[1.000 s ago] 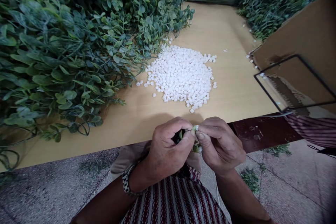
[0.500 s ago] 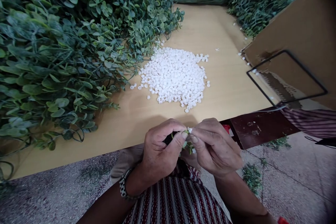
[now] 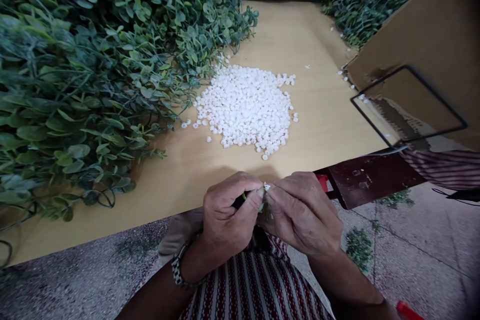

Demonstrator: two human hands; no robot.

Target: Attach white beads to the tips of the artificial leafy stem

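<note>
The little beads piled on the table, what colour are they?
White. The little beads lie heaped on the tan table; the head view shows them clearly.

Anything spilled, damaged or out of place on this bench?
A few white beads lie strayed along the cardboard box, apart from the main bead pile. The box's lower face is torn, with its surface peeled. Green sprig bits lie on the floor. The left hand and right hand pinch one sprig.

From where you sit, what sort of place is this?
Probably a small workshop assembling artificial plants: heaps of green plastic leafy sprigs crowd a pale wooden tabletop beside a pile of small white plastic beads, and both hands pinch a sprig with one white piece.
</note>
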